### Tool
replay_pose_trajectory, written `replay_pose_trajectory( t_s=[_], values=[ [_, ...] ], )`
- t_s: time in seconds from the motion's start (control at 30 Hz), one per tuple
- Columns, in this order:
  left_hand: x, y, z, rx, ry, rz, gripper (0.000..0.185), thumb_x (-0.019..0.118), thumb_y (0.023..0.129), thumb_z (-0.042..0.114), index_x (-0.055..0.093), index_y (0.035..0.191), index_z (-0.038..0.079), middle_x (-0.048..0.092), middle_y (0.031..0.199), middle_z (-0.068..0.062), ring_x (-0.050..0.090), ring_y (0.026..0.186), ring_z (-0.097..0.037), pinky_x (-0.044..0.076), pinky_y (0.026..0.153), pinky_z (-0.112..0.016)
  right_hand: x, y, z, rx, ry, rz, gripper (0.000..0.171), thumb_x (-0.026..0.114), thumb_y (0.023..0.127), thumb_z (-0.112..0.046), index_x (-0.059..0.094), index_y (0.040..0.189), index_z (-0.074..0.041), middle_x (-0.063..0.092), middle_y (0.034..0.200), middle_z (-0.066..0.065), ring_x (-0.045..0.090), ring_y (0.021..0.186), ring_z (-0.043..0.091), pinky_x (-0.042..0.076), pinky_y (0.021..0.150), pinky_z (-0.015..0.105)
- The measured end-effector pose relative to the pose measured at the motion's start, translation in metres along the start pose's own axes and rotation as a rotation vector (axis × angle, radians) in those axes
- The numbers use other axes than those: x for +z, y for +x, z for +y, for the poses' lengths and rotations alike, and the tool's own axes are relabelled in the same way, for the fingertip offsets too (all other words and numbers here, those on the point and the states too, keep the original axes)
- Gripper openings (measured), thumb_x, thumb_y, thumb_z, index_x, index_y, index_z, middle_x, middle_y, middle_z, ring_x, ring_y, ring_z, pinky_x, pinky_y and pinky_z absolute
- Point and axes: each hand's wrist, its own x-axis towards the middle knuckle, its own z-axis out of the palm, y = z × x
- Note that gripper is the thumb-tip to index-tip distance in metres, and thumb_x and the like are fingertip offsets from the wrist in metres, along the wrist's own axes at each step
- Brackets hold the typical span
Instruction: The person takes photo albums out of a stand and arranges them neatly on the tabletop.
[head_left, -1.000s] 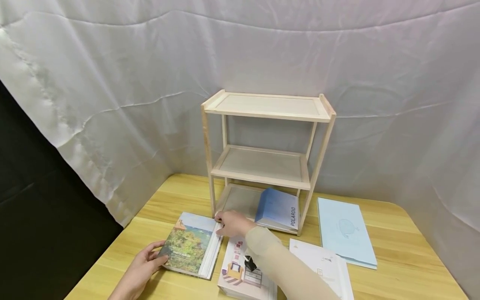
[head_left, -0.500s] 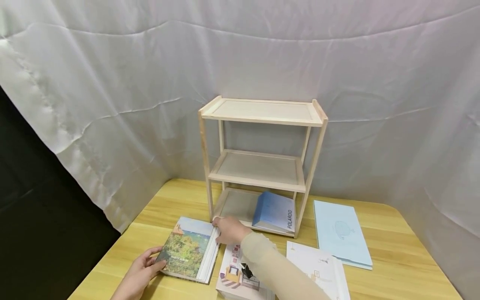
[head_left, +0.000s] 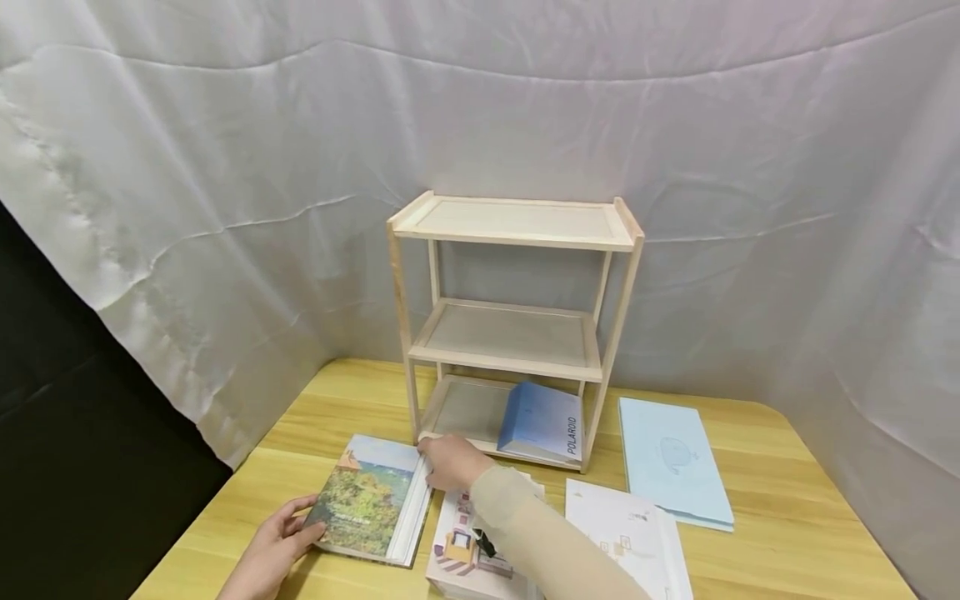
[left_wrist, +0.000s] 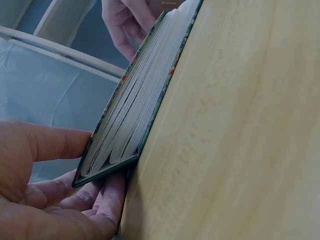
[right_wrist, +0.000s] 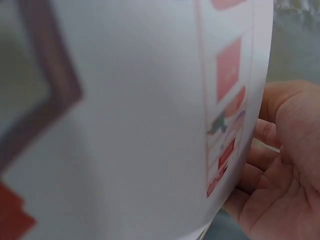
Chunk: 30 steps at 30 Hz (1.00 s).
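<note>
A photo album [head_left: 365,497] with a landscape-painting cover lies on the table, left of the shelf's front. My left hand [head_left: 270,546] grips its left edge; in the left wrist view, the thumb is on the cover and the fingers are at the lower edge, beside the thick pages [left_wrist: 132,95]. At the album's upper right corner, my right hand [head_left: 453,461] holds the edge, its fingertips partly hidden. Under the right forearm lies a thick pink illustrated book [head_left: 453,550], whose pale cover [right_wrist: 145,125] fills much of the right wrist view.
A three-tier wooden shelf [head_left: 506,360] stands behind the hands. On its bottom tier, a blue POLAROID book [head_left: 542,421] leans at the right. A white book [head_left: 622,529] and a light-blue book [head_left: 675,462] lie on the table to the right. Grey curtain [head_left: 510,125] hangs behind.
The head view has shifted slightly, so the shelf and books appear further left. Both hands keep their places on the photo album, which shows little movement.
</note>
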Motion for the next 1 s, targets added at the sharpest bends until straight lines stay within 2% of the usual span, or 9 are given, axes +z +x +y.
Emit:
replay_pose_trajectory(
  t_s=[0.17, 0.23, 0.3, 0.4, 0.53, 0.67, 0.8, 0.9, 1.0],
  values=[
    [-0.0046, -0.0017, -0.0012, 0.006, 0.061, 0.006, 0.062, 0.068, 0.106, 0.011, 0.04, 0.157, -0.01, 0.071, 0.126, -0.023, 0.07, 0.108, -0.024, 0.063, 0.09, -0.046, 0.0031, 0.0007, -0.0052, 0.0, -0.008, -0.008, 0.054, 0.074, 0.101, -0.014, 0.06, 0.152, -0.014, 0.078, 0.095, 0.003, 0.06, 0.072, 0.01, 0.049, 0.07, 0.022],
    [-0.0048, -0.0018, -0.0012, 0.008, 0.075, 0.011, 0.061, 0.068, 0.105, 0.011, 0.041, 0.156, -0.01, 0.074, 0.12, -0.019, 0.071, 0.104, -0.022, 0.063, 0.086, -0.043, 0.0028, -0.0001, -0.0064, 0.011, -0.002, -0.015, 0.054, 0.074, 0.101, -0.014, 0.059, 0.153, -0.014, 0.078, 0.095, 0.003, 0.057, 0.071, 0.01, 0.047, 0.07, 0.023],
    [-0.004, -0.0011, -0.0008, 0.011, 0.068, 0.008, 0.06, 0.068, 0.105, 0.01, 0.041, 0.156, -0.01, 0.074, 0.115, -0.015, 0.07, 0.101, -0.02, 0.061, 0.084, -0.041, 0.0017, -0.0011, -0.0065, 0.022, -0.004, -0.012, 0.055, 0.075, 0.1, -0.014, 0.06, 0.153, -0.015, 0.079, 0.098, 0.003, 0.061, 0.074, 0.01, 0.049, 0.071, 0.023],
    [-0.0026, 0.0003, 0.0002, 0.011, 0.055, 0.002, 0.061, 0.068, 0.105, 0.01, 0.041, 0.156, -0.01, 0.074, 0.112, -0.014, 0.07, 0.1, -0.02, 0.06, 0.083, -0.04, -0.0005, -0.0023, -0.0054, 0.036, -0.012, -0.009, 0.055, 0.076, 0.099, -0.015, 0.06, 0.152, -0.017, 0.08, 0.11, 0.003, 0.069, 0.088, 0.011, 0.054, 0.078, 0.023],
    [-0.0022, 0.0016, 0.0003, 0.007, 0.083, -0.011, 0.063, 0.069, 0.106, 0.015, 0.04, 0.157, -0.01, 0.069, 0.128, -0.03, 0.071, 0.11, -0.031, 0.062, 0.088, -0.047, -0.0023, -0.0027, -0.0038, 0.034, -0.008, -0.008, 0.055, 0.076, 0.099, -0.016, 0.06, 0.152, -0.016, 0.08, 0.118, 0.003, 0.073, 0.097, 0.014, 0.056, 0.08, 0.024],
    [-0.0026, 0.0021, 0.0002, 0.005, 0.108, -0.025, 0.067, 0.069, 0.106, 0.02, 0.038, 0.158, -0.01, 0.056, 0.146, -0.041, 0.061, 0.128, -0.049, 0.061, 0.096, -0.053, -0.001, -0.0016, -0.0026, 0.024, -0.011, 0.007, 0.054, 0.076, 0.099, -0.014, 0.06, 0.151, -0.015, 0.079, 0.121, 0.004, 0.074, 0.1, 0.015, 0.058, 0.082, 0.024],
    [-0.0029, 0.0019, 0.0007, 0.008, 0.114, -0.032, 0.068, 0.069, 0.107, 0.021, 0.038, 0.158, -0.01, 0.052, 0.15, -0.041, 0.052, 0.138, -0.056, 0.06, 0.098, -0.055, 0.0005, -0.0009, -0.0023, 0.022, -0.018, 0.019, 0.053, 0.076, 0.099, -0.014, 0.062, 0.149, -0.015, 0.079, 0.122, 0.005, 0.074, 0.097, 0.015, 0.058, 0.081, 0.024],
    [-0.0028, 0.0014, 0.0003, 0.006, 0.121, -0.032, 0.068, 0.068, 0.107, 0.022, 0.037, 0.159, -0.01, 0.05, 0.151, -0.042, 0.053, 0.138, -0.055, 0.06, 0.098, -0.055, 0.001, -0.0015, -0.002, 0.017, -0.016, 0.017, 0.053, 0.076, 0.099, -0.014, 0.061, 0.15, -0.015, 0.08, 0.117, 0.006, 0.072, 0.09, 0.014, 0.055, 0.076, 0.023],
    [-0.0015, 0.0011, -0.0003, 0.013, 0.124, -0.024, 0.067, 0.068, 0.107, 0.021, 0.037, 0.158, -0.01, 0.054, 0.147, -0.041, 0.06, 0.131, -0.051, 0.061, 0.097, -0.054, 0.0008, -0.0021, -0.0006, 0.014, -0.008, 0.006, 0.055, 0.075, 0.1, -0.014, 0.059, 0.152, -0.015, 0.081, 0.109, 0.005, 0.069, 0.081, 0.013, 0.052, 0.072, 0.023]
  ],
)
